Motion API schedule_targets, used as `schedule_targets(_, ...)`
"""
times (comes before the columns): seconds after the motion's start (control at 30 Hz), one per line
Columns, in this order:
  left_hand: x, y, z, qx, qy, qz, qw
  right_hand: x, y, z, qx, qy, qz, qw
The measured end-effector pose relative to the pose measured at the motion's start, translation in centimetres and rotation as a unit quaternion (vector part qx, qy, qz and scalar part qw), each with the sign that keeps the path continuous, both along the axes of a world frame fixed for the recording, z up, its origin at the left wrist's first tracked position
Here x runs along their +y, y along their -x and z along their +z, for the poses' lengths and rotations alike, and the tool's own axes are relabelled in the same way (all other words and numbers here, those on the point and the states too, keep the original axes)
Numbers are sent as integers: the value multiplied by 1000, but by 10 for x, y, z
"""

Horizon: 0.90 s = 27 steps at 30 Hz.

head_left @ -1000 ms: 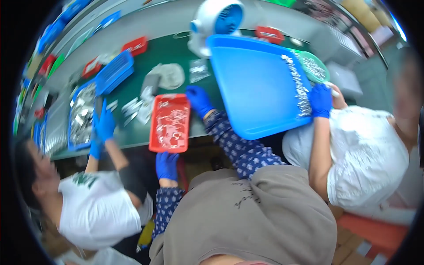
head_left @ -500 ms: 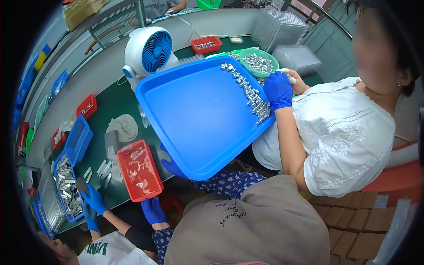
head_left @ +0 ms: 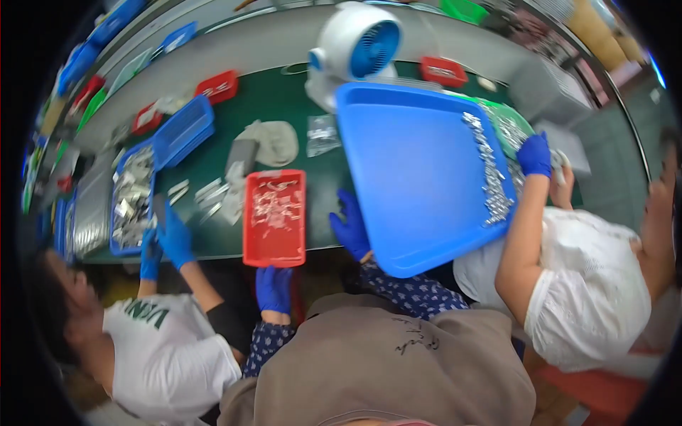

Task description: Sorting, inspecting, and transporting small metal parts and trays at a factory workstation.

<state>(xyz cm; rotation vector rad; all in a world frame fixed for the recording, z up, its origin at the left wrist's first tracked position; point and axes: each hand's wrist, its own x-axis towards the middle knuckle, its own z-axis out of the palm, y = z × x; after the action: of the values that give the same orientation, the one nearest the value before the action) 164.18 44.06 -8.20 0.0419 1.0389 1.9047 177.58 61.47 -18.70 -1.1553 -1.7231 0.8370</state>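
A large blue tray [head_left: 419,177] tilts over the green worktable [head_left: 284,106], small metal parts [head_left: 490,177] gathered along its right rim. The wearer's right hand [head_left: 352,227], blue-gloved, reaches up under the tray's left edge, fingers curled against it. The left hand [head_left: 273,287] grips the near edge of a red tray [head_left: 275,216] of metal parts. A co-worker's gloved hand [head_left: 534,155] steadies the blue tray's far side.

The large blue tray [head_left: 419,177] is tilted, its near left edge gripped by the fingers of the right hand [head_left: 352,227]; small metal parts lie in a line along its far side, away from those fingers. The red tray [head_left: 275,216], flat and rectangular, holds scattered metal pieces, its near edge just above the left hand [head_left: 273,289].
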Motion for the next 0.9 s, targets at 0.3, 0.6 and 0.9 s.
schedule_targets(0.3,-12,0,-11,-59,20,40,997,-16,-2,67,6,-24,185,982)
schedule_targets(0.6,-42,6,-6,-22,85,-52,995,-8,-5,54,11,-49,191,980)
schedule_targets(0.9,-127,10,-52,36,146,-129,980,-12,-6,49,10,-84,191,978)
